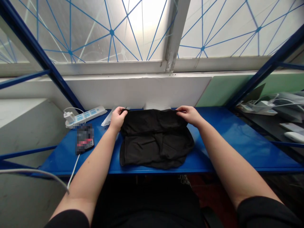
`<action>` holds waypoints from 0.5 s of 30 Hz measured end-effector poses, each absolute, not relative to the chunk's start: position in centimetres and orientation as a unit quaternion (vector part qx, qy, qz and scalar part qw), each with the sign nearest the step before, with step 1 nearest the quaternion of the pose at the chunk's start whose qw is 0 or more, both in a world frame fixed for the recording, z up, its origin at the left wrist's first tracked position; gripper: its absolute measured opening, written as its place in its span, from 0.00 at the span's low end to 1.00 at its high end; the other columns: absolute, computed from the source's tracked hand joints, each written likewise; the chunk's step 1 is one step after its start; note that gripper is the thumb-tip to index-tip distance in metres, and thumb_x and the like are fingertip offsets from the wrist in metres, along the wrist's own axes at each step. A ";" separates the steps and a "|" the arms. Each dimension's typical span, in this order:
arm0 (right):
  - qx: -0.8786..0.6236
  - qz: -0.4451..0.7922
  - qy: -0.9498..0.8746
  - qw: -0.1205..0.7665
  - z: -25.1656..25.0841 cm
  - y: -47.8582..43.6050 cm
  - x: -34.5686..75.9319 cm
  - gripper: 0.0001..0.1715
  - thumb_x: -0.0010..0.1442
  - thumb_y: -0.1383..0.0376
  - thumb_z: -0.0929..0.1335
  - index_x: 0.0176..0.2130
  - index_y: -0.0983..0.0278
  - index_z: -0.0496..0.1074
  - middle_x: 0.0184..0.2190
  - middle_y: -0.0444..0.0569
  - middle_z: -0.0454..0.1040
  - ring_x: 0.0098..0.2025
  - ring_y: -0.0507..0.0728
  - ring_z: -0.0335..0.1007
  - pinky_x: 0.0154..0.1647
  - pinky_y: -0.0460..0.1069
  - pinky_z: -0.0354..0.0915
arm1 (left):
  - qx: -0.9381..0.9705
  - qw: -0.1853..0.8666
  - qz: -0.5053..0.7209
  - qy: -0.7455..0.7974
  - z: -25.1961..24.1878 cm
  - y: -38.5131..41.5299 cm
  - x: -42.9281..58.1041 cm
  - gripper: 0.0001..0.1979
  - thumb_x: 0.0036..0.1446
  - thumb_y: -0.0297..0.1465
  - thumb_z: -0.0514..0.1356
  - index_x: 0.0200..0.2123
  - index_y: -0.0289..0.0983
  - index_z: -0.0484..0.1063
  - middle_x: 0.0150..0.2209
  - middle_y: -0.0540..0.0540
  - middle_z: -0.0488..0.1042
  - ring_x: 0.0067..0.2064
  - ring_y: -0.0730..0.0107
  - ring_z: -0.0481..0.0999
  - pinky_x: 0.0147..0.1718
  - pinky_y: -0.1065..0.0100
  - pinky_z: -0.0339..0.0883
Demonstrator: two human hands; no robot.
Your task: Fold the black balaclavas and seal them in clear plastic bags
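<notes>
A black cloth item, perhaps a garment or a bag, lies spread over the blue table in front of me. Its exact kind cannot be made out. Creases cross its middle, and its lower part reaches close to the table's front edge. My left hand pinches its far left corner between thumb and fingers. At the far right corner, my right hand pinches the same far edge. The cloth between both hands is drawn fairly straight and slightly raised.
On the blue table, a white power strip with a plugged-in charger sits back left. Nearer lies a phone-like device on a white cable. A clear plastic bag is by my left hand. Blue metal posts flank the table.
</notes>
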State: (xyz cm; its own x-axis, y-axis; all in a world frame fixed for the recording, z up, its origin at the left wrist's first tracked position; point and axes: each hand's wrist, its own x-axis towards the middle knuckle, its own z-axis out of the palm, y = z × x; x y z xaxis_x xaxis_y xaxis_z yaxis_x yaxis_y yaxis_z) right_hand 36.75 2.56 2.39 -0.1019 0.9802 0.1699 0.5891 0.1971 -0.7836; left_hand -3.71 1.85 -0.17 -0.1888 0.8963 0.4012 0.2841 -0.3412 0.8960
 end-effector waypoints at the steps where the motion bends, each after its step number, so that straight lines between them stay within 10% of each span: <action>1: -0.545 0.316 -0.685 0.365 3.3 1.9 37.3 0.16 0.54 0.58 0.71 0.40 0.66 0.78 0.38 0.53 0.81 0.40 0.60 0.76 0.42 0.52 0.70 | 0.568 0.323 0.592 0.471 0.4 1.5 -4.1 0.14 0.52 0.41 0.63 0.38 0.38 0.72 0.33 0.47 0.76 0.37 0.62 0.77 0.43 0.61 0.70; 7: -0.517 0.473 -0.674 0.234 6.8 -0.6 38.2 0.28 0.61 0.46 0.67 0.30 0.67 0.78 0.42 0.61 0.80 0.45 0.63 0.76 0.45 0.54 0.70 | 0.586 0.522 0.521 0.337 2.0 0.0 -4.4 0.30 0.62 0.55 0.46 0.33 0.37 0.75 0.16 0.50 0.65 0.23 0.64 0.73 0.39 0.55 0.73; 11: -0.567 0.360 -0.726 0.149 5.8 0.5 35.8 0.23 0.61 0.47 0.69 0.39 0.64 0.79 0.40 0.55 0.81 0.39 0.59 0.76 0.40 0.50 0.70 | 0.676 0.405 0.452 0.419 0.6 0.3 -2.7 0.24 0.58 0.51 0.58 0.46 0.38 0.76 0.43 0.40 0.81 0.47 0.54 0.79 0.52 0.55 0.69; 15: -0.617 0.203 -0.758 0.052 3.8 1.9 33.3 0.22 0.61 0.47 0.69 0.41 0.62 0.79 0.41 0.57 0.80 0.41 0.63 0.77 0.41 0.52 0.70 | 0.812 0.234 0.254 0.470 -1.9 0.3 -1.6 0.36 0.52 0.54 0.64 0.60 0.42 0.70 0.66 0.38 0.64 0.70 0.44 0.55 0.68 0.48 0.46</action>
State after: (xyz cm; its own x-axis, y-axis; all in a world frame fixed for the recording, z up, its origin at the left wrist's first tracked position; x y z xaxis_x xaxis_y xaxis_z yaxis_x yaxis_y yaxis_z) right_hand 33.29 1.91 3.77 -0.2319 0.9576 -0.1712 0.9150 0.1550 -0.3726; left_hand -1.62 0.34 -1.90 0.4283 0.8830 0.1918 0.6450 -0.4474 0.6195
